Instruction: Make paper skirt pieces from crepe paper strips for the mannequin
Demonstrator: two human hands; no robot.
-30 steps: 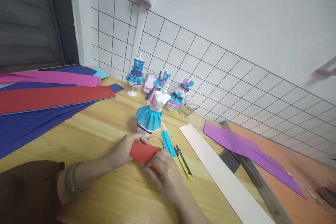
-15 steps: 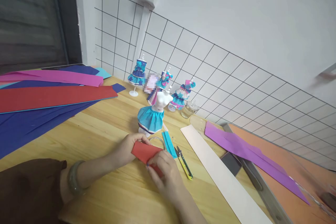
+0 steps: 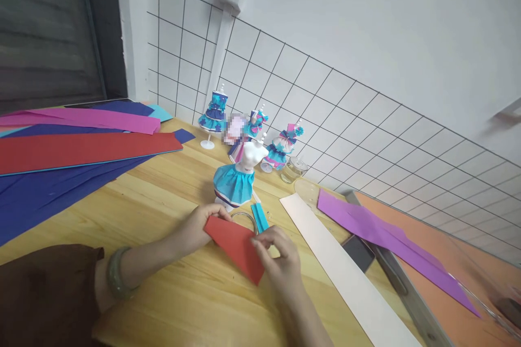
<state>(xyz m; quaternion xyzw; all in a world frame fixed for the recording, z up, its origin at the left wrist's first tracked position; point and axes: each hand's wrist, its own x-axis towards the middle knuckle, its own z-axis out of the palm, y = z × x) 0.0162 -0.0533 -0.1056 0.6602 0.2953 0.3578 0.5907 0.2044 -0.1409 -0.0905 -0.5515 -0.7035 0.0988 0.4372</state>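
A piece of red paper [image 3: 238, 246] slants across the space between my two hands. My left hand [image 3: 209, 222] grips its upper left end, with the fingers partly hidden behind it. At the right edge, the thumb and fingertips of my right hand [image 3: 280, 257] pinch the paper. Just beyond stands a small white mannequin [image 3: 253, 156] wearing a pleated turquoise skirt [image 3: 235, 184] with a white and dark hem. A roll of tape [image 3: 246, 218] and a folded turquoise strip [image 3: 259, 217] lie beside the paper.
Dressed mini mannequins [image 3: 214, 111] stand near the wire grid [image 3: 285, 65], with a glass [image 3: 293, 169] beside them. Red [image 3: 81, 150], pink and blue paper lies at left. A pale strip [image 3: 342, 265], purple paper [image 3: 378, 233] and a phone [image 3: 359, 254] are at right.
My right hand has moved right along the red paper to its edge, so more of the paper shows. That hand now covers the yellow-handled snips. The left hand has barely moved.
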